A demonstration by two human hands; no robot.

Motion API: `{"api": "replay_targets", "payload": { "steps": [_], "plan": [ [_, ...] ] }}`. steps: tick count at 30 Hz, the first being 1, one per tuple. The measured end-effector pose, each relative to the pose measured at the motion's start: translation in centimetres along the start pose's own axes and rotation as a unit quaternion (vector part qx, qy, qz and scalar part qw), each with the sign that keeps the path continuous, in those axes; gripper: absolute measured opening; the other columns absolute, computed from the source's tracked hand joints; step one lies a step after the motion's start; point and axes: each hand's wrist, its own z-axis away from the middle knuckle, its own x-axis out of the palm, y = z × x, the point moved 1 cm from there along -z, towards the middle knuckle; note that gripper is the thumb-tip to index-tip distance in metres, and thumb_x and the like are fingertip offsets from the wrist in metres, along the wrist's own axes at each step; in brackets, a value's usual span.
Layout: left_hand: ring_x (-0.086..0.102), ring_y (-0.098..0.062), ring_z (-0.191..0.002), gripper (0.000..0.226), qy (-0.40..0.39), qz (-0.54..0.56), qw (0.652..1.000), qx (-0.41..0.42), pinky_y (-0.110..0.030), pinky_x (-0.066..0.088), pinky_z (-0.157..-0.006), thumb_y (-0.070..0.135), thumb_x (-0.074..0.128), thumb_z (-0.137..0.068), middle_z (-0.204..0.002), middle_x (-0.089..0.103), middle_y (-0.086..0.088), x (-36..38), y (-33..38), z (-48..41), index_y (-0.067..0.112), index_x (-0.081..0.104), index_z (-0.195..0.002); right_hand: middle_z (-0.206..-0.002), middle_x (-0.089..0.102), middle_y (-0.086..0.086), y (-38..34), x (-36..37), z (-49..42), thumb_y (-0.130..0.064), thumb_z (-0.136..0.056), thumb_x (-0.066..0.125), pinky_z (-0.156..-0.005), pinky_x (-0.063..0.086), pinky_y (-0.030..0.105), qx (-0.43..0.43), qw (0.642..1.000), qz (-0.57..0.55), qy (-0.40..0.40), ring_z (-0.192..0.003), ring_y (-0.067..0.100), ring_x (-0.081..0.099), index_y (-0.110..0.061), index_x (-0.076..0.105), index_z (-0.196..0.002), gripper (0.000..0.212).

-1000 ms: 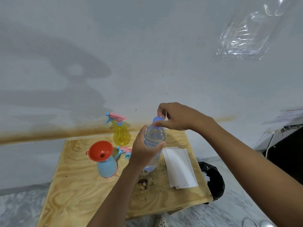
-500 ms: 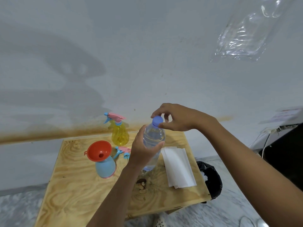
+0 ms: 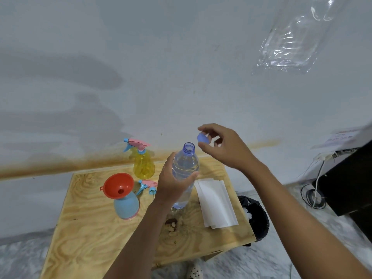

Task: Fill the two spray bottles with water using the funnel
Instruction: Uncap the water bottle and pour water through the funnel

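1. The left hand [image 3: 173, 182] grips the bottle [image 3: 186, 164] by its upper body, with fingers and thumb curled round it.
2. The bottle is upright and holds water. Its base is low over the table [image 3: 84, 228] (I cannot tell if it rests there). Its mouth is open.
3. The right hand [image 3: 223, 148] holds the cap [image 3: 203, 137] just above and to the right of the mouth, apart from it. Thumb and forefinger pinch the cap, and the other fingers are loosely curled.
4. The funnel [image 3: 117, 185] (orange) sits in the neck of the blue sprayer [image 3: 126, 206], which stands on the table to the left of the bottle.
5. A loose spray head [image 3: 148, 185] lies on the table between the funnel and the left hand.
6. The yellow sprayer [image 3: 144, 165] stands at the back of the table near the wall, with its head on.
7. White paper sheets [image 3: 216, 202] lie just to the right of the bottle.
8. A black bin bag [image 3: 255, 216] is beside the right edge of the table.
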Motion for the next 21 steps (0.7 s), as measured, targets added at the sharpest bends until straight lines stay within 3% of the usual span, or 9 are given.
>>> {"api": "replay_targets", "payload": {
  "steps": [4,10,15,18,21],
  "plan": [
    [0.065,-0.002,-0.106,0.058,-0.001,0.0,1.0,0.007,-0.035,0.056,-0.095,0.031,0.085,-0.074,-0.114,0.067,0.013,-0.1,0.5,-0.1,0.034,0.055,-0.123,-0.098,0.064,-0.017,4.9,2.7,4.9,-0.019,-0.084,0.073,-0.065,0.041,0.01,0.104,0.992,-0.014,0.063,-0.085,0.003,0.057,-0.027,0.065,-0.108,0.026],
    [0.067,0.0,-0.099,0.056,0.006,0.001,1.0,0.005,-0.027,0.056,-0.089,0.022,0.088,-0.074,-0.108,0.067,0.015,-0.1,0.8,-0.1,0.041,0.055,-0.114,-0.105,0.064,-0.006,12.6,9.1,11.6,-0.017,-0.084,0.075,-0.07,0.038,0.005,0.181,0.982,0.057,0.021,-0.083,0.009,0.056,-0.012,0.064,-0.114,0.032],
    [0.067,0.003,-0.097,0.057,-0.01,-0.007,1.0,0.004,-0.014,0.053,-0.081,0.021,0.087,-0.077,-0.109,0.068,0.015,-0.2,1.0,0.0,0.043,0.052,-0.116,-0.118,0.067,0.003,17.0,14.7,14.4,-0.026,-0.091,0.065,-0.085,0.047,0.027,0.283,0.954,0.077,-0.065,-0.104,0.02,0.063,-0.013,0.065,-0.121,0.033],
    [0.067,0.001,-0.1,0.058,-0.009,-0.007,1.0,0.004,-0.015,0.053,-0.082,0.022,0.087,-0.078,-0.111,0.068,0.013,-0.2,0.9,-0.1,0.037,0.053,-0.122,-0.122,0.066,0.004,18.0,17.0,14.5,-0.028,-0.092,0.06,-0.094,0.048,0.033,0.303,0.943,0.088,-0.105,-0.112,0.022,0.062,-0.015,0.066,-0.122,0.033],
    [0.066,-0.003,-0.105,0.062,-0.004,-0.01,1.0,0.009,-0.018,0.053,-0.086,0.022,0.087,-0.077,-0.115,0.067,0.012,-0.1,0.7,-0.2,0.028,0.053,-0.129,-0.117,0.065,0.005,18.2,18.2,13.9,-0.027,-0.096,0.055,-0.091,0.049,0.035,0.309,0.94,0.095,-0.111,-0.109,0.024,0.062,-0.013,0.066,-0.118,0.029]
  ]
}}
